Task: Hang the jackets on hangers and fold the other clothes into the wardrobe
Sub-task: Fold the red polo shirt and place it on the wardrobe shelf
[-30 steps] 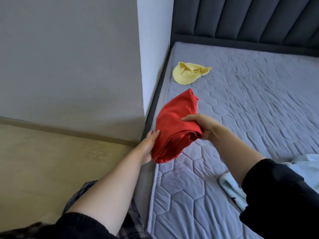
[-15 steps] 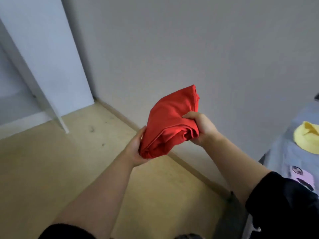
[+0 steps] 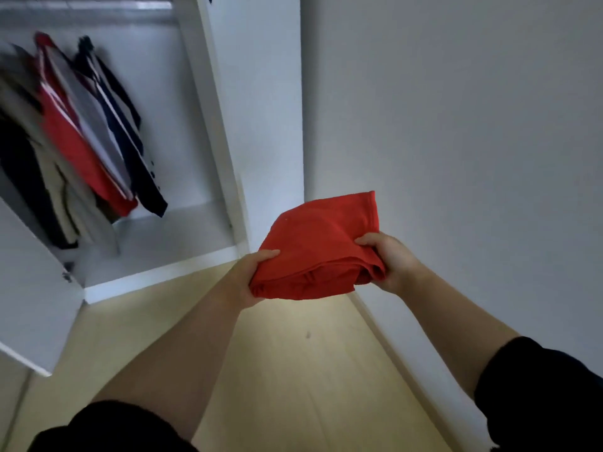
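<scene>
Left hand (image 3: 251,275) closed on the near-left corner of a folded red garment (image 3: 318,249), thumb on top, fingers hidden under the cloth. Right hand (image 3: 390,261) clamped on the right edge, thumb above, layers bunched a little in the grip. Held flat between both, in the air at chest level, touching nothing else, over the pale wood floor (image 3: 293,370).

Folded into a compact square already, hem showing along the far edge at about one o'clock from the left hand. Folding of this piece looks finished; putting away not yet done.

Wardrobe (image 3: 225,132) open toward ten and eleven o'clock from the cloth, its white upright just beyond the far-left corner. Inside, several jackets (image 3: 81,138) hanging in a row from the rail at the top: dark, cream, red, grey and navy, all blurred. Hanging part of the job seemingly well advanced, judging by that row. Bare white bottom board (image 3: 156,243) below and to the right of them, with no folded pile visible on it. Wardrobe door (image 3: 29,295) swung open at nine o'clock. Plain grey wall (image 3: 456,125) from twelve to three o'clock.

Left to do, likely: carry across to ten o'clock and lay flat on a shelf or the bottom board. Whether other clothes remain elsewhere cannot be told from here.
</scene>
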